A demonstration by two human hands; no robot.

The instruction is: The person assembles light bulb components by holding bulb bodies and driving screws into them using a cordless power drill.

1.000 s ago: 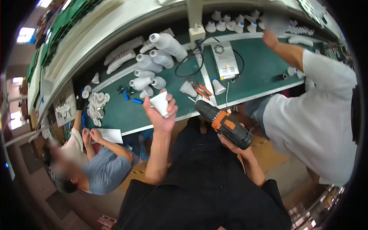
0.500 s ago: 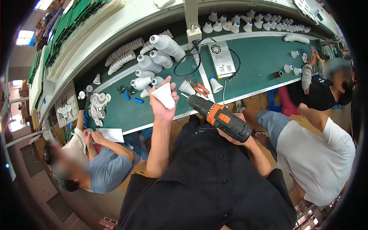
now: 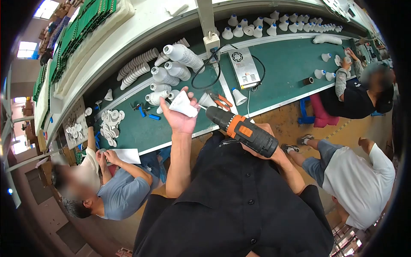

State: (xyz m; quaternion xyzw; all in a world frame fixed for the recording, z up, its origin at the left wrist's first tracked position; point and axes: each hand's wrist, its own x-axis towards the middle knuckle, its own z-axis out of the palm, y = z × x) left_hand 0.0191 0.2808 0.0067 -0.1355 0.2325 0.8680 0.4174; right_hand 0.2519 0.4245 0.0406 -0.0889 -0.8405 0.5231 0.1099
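Observation:
My left hand (image 3: 183, 124) holds a white cone-shaped lamp housing (image 3: 183, 104) over the bench's front edge, palm up with fingers curled round it. In my right hand (image 3: 267, 129) is a black and orange cordless drill (image 3: 243, 131), pointing left toward the housing. The drill bit (image 3: 203, 106) is right by the housing's narrow end; whether it touches cannot be told. Behind the housing, another white cone (image 3: 207, 100) lies beside orange-handled pliers (image 3: 222, 102) on the green bench (image 3: 280, 77).
Stacked white housings (image 3: 184, 55) stand behind my left hand. A metal power supply (image 3: 245, 70) with a black cable lies at centre. White discs (image 3: 112, 124) are piled at left. People sit at both bench ends; a person in a white shirt (image 3: 355, 182) stands right.
The drill has shifted slightly left, its bit now closer to the housing, which has tilted in my left hand. The person in the white shirt has moved away from me.

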